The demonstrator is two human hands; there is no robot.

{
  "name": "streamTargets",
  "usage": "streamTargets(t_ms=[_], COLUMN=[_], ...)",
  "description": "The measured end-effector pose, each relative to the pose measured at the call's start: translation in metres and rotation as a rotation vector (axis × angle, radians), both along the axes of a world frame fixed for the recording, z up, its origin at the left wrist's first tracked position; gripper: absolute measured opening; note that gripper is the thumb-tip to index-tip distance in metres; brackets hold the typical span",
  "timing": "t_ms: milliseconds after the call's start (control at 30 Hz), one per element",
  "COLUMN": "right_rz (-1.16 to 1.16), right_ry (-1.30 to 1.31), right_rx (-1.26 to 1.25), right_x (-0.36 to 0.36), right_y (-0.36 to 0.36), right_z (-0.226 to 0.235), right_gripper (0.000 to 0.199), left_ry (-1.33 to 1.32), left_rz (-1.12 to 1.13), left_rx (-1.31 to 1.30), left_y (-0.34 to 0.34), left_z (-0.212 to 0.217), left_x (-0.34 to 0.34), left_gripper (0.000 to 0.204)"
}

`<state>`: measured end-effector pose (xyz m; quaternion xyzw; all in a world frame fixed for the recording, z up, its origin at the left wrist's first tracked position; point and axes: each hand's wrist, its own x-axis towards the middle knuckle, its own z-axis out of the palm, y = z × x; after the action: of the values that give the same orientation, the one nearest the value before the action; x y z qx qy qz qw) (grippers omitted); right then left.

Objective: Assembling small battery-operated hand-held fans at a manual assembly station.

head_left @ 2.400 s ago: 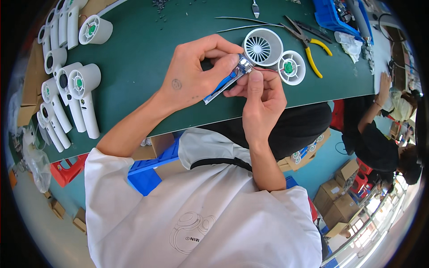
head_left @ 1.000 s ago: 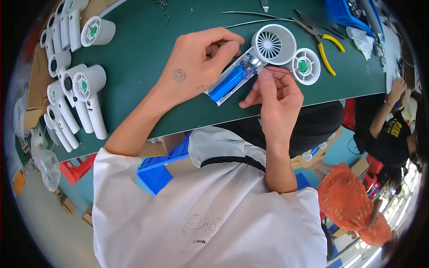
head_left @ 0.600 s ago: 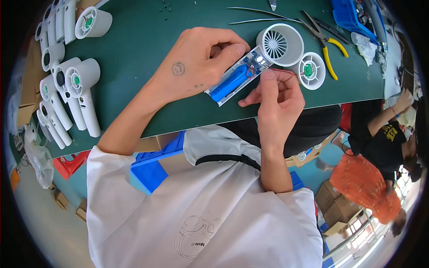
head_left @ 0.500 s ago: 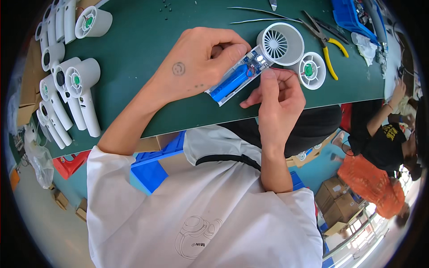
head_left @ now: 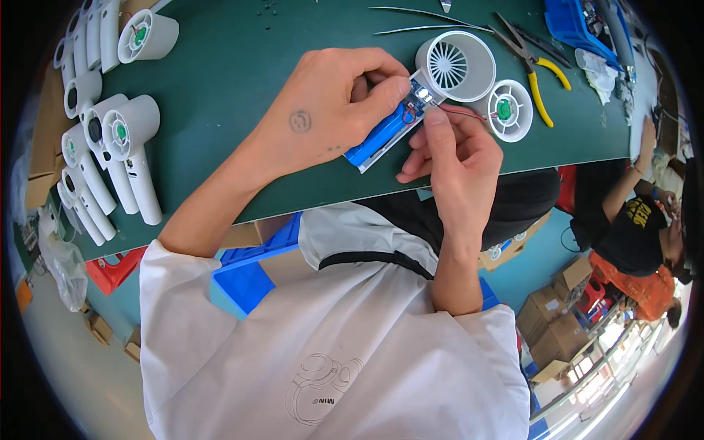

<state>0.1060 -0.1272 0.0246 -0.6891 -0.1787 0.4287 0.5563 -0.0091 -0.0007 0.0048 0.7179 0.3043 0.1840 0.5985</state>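
My left hand (head_left: 330, 110) is closed on the open handle of a white handheld fan housing (head_left: 478, 66), lying on the green work table. Inside the handle sit a blue cylindrical battery (head_left: 381, 136) and a small blue circuit board (head_left: 416, 101) with a lit white spot. At the board's near edge, my right hand (head_left: 463, 161) pinches thin red and dark wires (head_left: 462, 111) between thumb and index finger. These wires run to a round white fan motor piece (head_left: 509, 125) with a green centre, beside the housing. The wire ends are too small to make out.
White fan bodies (head_left: 136, 121) stand and lie in rows at the left. Yellow-handled pliers (head_left: 541, 92), tweezers (head_left: 433, 26) and a blue parts bin (head_left: 576, 29) are at the far right. Cardboard boxes (head_left: 546, 315) stand on the floor; another person (head_left: 638, 227) is at right.
My left thumb has shifted along the handle toward the circuit board. The housing and motor piece appear slightly farther left. My right hand still pinches the wires, whose red length shows more now.
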Motion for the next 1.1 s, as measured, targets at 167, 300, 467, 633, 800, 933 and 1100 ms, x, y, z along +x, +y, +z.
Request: streamTargets(t_ms=[167,300,467,633,800,933,1100], right_rz=[0.019,0.024,0.040,0.059,0.070,0.085,0.110], right_ry=[-0.021,-0.048,-0.049,-0.067,-0.067,-0.074,-0.032], right_rx=[0.073,0.089,0.105,0.103,0.059,0.066,0.187], right_x=[-0.002,-0.002,-0.002,0.003,-0.001,0.003,0.003], right_y=[-0.002,-0.001,0.000,-0.001,0.002,-0.001,-0.007], right_z=[-0.007,-0.010,-0.009,-0.009,-0.007,-0.008,-0.005], right_gripper=[0.023,0.022,0.021,0.021,0.020,0.022,0.025], left_ry=[-0.001,0.119,-0.030,-0.040,-0.045,-0.042,-0.147], left_rz=[0.026,-0.079,-0.030,-0.014,0.000,0.027,0.058], left_rx=[0.001,-0.075,-0.028,-0.060,-0.059,-0.115,-0.216], left_y=[-0.004,-0.002,-0.002,-0.007,-0.008,-0.010,-0.014], left_z=[0.001,0.007,-0.001,-0.001,-0.004,0.000,0.013], left_x=[0.001,0.000,0.000,0.004,0.000,0.001,0.002], left_gripper=[0.023,0.023,0.023,0.024,0.024,0.023,0.022])
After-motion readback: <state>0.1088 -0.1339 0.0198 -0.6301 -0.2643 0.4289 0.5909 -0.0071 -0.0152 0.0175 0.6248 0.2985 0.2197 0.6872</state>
